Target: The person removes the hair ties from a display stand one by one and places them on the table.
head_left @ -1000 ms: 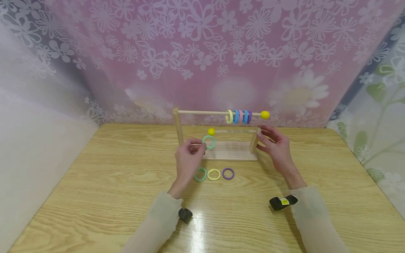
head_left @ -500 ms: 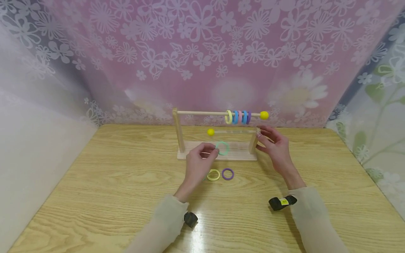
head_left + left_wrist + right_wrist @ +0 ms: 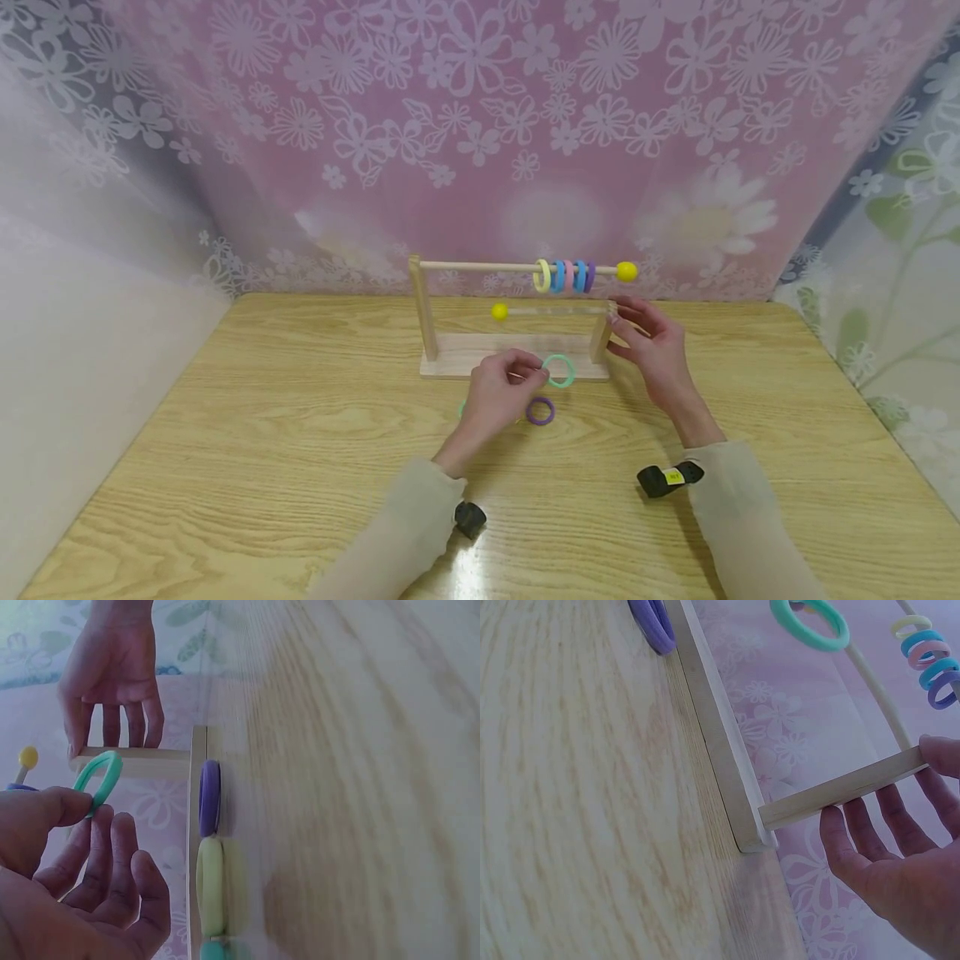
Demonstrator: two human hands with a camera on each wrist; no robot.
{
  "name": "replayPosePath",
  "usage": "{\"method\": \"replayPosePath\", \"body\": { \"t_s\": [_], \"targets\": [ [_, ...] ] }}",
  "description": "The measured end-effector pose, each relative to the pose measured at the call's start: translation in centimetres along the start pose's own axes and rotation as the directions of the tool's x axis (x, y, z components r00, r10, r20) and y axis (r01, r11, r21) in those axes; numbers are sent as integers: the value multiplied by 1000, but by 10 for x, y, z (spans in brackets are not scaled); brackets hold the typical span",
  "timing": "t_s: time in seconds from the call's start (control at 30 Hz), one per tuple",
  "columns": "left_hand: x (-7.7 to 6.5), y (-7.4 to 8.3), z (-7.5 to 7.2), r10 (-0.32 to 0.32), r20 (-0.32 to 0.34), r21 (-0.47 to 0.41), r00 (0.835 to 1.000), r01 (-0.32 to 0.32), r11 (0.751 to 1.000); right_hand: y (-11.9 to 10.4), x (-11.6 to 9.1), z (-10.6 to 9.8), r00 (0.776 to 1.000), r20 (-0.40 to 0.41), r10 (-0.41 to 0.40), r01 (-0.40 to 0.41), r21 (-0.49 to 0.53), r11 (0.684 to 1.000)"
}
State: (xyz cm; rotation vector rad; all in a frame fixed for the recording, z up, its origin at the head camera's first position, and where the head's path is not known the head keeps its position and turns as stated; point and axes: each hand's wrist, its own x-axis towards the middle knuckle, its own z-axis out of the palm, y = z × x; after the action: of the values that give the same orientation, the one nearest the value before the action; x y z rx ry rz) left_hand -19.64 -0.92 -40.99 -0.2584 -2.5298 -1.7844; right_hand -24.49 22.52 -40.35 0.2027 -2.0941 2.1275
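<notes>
My left hand [image 3: 504,390] pinches a mint-green ring [image 3: 112,778] between thumb and forefinger, holding it upright just in front of the wooden stand's base [image 3: 453,358]. Its other fingers are bent loosely below the ring. My right hand [image 3: 658,354] grips the stand's short right post [image 3: 840,786], thumb near the top and fingers along the side. From this post a lower rod [image 3: 555,312] runs left to a yellow ball [image 3: 499,312]. Below the left hand a purple ring [image 3: 210,799] and a yellow ring [image 3: 211,889] lie on the table; in the head view the hand mostly covers the yellow one.
The upper rod [image 3: 472,267], on the tall left post [image 3: 423,308], carries yellow, blue, pink and purple rings and ends in a yellow ball [image 3: 627,272]. Another green ring [image 3: 461,409] shows partly beside my left hand. A floral curtain [image 3: 480,150] hangs behind the table.
My left hand has carried the mint-green ring right and slightly down, from beside the lower rod's ball to before the base's right part. The right hand stays on the post.
</notes>
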Motion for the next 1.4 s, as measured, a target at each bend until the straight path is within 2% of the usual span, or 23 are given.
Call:
{"method": "replayPosePath", "body": {
  "t_s": [0.33, 0.47, 0.57, 0.87, 1.0, 1.1, 1.17, 1.23, 1.3, 1.37, 1.4],
  "targets": [
    [4, 1, 14, -19, 70, 41, 997, 17, 999, -1, 0, 0, 1000, -2, -3, 3, -5, 1000],
    [6, 2, 19, -44, 123, 69, 991, 36, 997, 0, 1, 1, 1000, -2, -4, 4, -22, 1000],
    [8, 3, 22, -58, 167, 125, 984, 37, 992, 0, 1, 1, 1000, -2, -2, 2, -35, 999],
    [11, 5, 25, -54, 259, 327, 964, -35, 944, -1, 2, 0, 1000, -8, 14, -14, -7, 1000],
    [11, 6, 24, -48, 265, 389, 963, -60, 919, -2, 1, -1, 1000, -4, 5, -5, -37, 999],
    [9, 4, 18, -1, 244, 398, 970, -99, 912, -2, 0, -2, 1000, 14, -21, 22, -120, 992],
    [7, 4, 9, 53, 203, 389, 978, -130, 912, -3, -1, -2, 997, 34, -66, 73, -257, 964],
    [6, 6, -1, 114, 143, 370, 983, -160, 915, -5, -1, -2, 989, 57, -137, 148, -421, 895],
    [4, 8, -13, 180, 63, 347, 982, -190, 918, -7, -1, -2, 971, 90, -223, 233, -574, 785],
    [4, 11, -26, 252, -25, 317, 967, -231, 920, -9, 0, -2, 940, 135, -313, 318, -682, 659],
    [4, 12, -32, 293, -68, 305, 954, -260, 916, -10, 0, -2, 923, 159, -351, 353, -711, 608]
  ]
}}
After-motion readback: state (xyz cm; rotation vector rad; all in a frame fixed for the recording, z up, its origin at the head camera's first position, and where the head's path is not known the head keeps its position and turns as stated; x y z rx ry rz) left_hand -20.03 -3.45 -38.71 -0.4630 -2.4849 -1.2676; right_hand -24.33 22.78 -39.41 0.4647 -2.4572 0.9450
